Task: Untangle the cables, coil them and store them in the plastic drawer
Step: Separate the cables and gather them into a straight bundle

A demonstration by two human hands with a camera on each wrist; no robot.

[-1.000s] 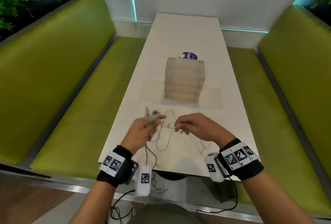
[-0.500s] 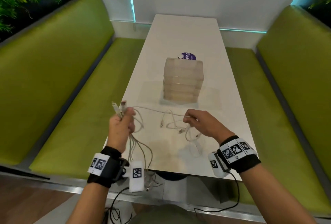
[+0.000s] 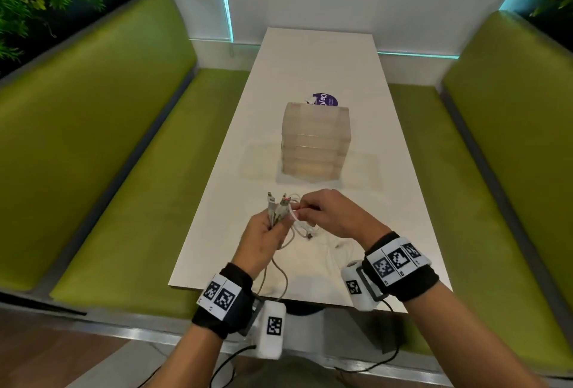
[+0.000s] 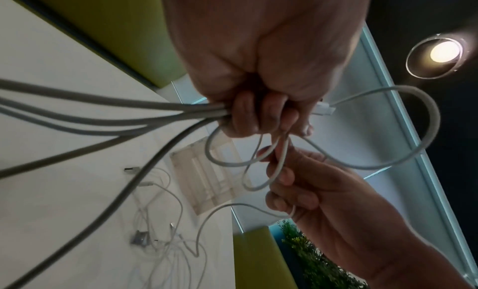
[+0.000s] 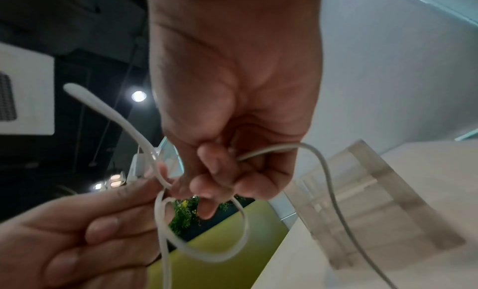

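Observation:
My left hand [image 3: 269, 234] grips a bundle of white and grey cables [image 3: 277, 208] just above the near end of the white table [image 3: 325, 56], plug ends sticking up past the fist. In the left wrist view the left hand [image 4: 261, 113] clenches several cables [image 4: 108, 113] that trail toward the camera. My right hand [image 3: 313, 209] pinches a thin white cable loop [image 5: 207, 250] right beside the left fist; the right hand [image 5: 214, 181] has fingers curled round it. More tangled cables [image 3: 313, 231] lie on the table under the hands. The translucent plastic drawer unit [image 3: 315, 141] stands mid-table, closed.
A round purple sticker [image 3: 325, 99] lies behind the drawer unit. Green bench seats [image 3: 130, 170] run along both sides of the table, the right one [image 3: 465, 189] close to my right arm. A white wall closes the far end.
My hands, spread apart half a second ago with a cable stretched between them, have come together. The left hand moved right, and the right hand moved left up to the bundle.

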